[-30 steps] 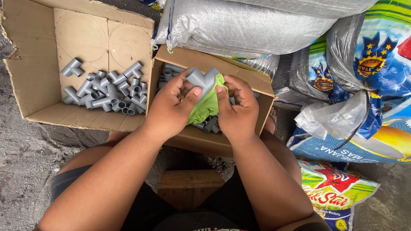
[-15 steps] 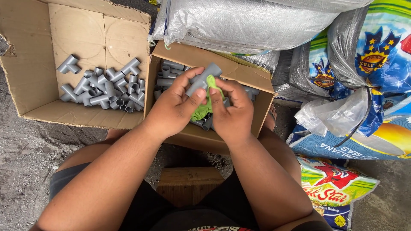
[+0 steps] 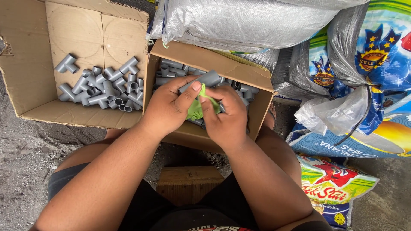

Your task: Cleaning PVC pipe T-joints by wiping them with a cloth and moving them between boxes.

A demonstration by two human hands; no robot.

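Observation:
My left hand point(image 3: 169, 109) grips a grey plastic pipe fitting point(image 3: 206, 79) over the small cardboard box point(image 3: 252, 81). My right hand point(image 3: 226, 117) presses a green cloth point(image 3: 196, 109) against the fitting, fingers curled around the cloth. The small box holds several more grey fittings point(image 3: 171, 70), partly hidden under my hands. To the left lies a larger open cardboard box point(image 3: 30, 72) with a pile of grey tee fittings point(image 3: 102, 85).
Woven plastic sacks point(image 3: 239, 21) and colourful printed bags point(image 3: 376, 55) are stacked behind and to the right. A printed bag point(image 3: 334, 188) lies by my right knee. A wooden stool point(image 3: 188, 182) shows between my legs. Grey gravelly ground point(image 3: 21, 158) lies at left.
Both hands have sunk a little lower over the small box. The fitting has turned in my left hand, and the green cloth has bunched under my right fingers.

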